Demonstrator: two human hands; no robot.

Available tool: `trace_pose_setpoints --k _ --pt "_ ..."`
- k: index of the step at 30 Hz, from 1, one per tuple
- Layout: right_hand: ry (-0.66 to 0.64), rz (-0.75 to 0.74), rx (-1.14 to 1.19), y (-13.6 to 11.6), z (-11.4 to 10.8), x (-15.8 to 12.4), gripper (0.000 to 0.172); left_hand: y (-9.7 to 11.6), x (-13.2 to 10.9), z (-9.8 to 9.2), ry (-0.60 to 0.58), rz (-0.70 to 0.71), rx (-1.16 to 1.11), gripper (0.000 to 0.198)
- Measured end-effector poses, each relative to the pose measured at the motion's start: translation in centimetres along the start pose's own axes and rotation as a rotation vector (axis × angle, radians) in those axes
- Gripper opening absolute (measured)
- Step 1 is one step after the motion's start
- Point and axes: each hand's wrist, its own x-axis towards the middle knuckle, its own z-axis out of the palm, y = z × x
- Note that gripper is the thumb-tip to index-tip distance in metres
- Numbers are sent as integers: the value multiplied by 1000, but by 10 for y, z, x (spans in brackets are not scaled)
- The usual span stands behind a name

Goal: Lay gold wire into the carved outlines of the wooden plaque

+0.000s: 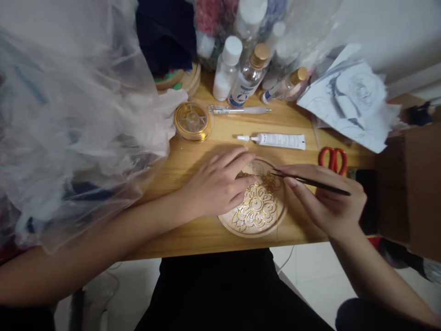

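A round wooden board point(223, 219) lies near the table's front edge, with a flower outlined in gold wire point(257, 205) on its face. Pencil-like lines show on the board's far part. My left hand point(223, 181) rests palm down over its left side, fingers spread and touching the surface. In my right hand point(334, 202) is a pair of dark tweezers point(319, 185), held like a pen. Their tips are over the upper right of the board, beside a small tangle of gold wire point(272, 181). Whether the tips grip the wire is too small to tell.
Behind the board are a white glue tube point(280, 140), a pen point(241, 110) and a gold wire spool point(193, 120). Bottles point(246, 82) stand farther back. Red-handled scissors point(332, 160), papers point(347, 101) and a cardboard box point(423, 188) are rightward; plastic bags point(79, 119) fill the left.
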Motion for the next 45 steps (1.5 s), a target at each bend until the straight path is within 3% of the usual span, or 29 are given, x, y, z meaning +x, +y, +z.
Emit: trace_pose_setpoints --k 8,13,24,38,45 --pt "177 172 116 -10 17 -14 25 1 1 -1 -15 9 24 27" --pt "34 137 153 -5 20 -9 26 2 3 -2 -2 14 48 26" --pt "-327 -81 326 43 5 25 22 0 5 -2 1 24 44 28" --pt "-392 -153 429 51 5 33 19 0 8 -4 -40 24 23 27" --pt "-344 -116 405 44 9 30 14 1 8 -4 -52 17 57 27"
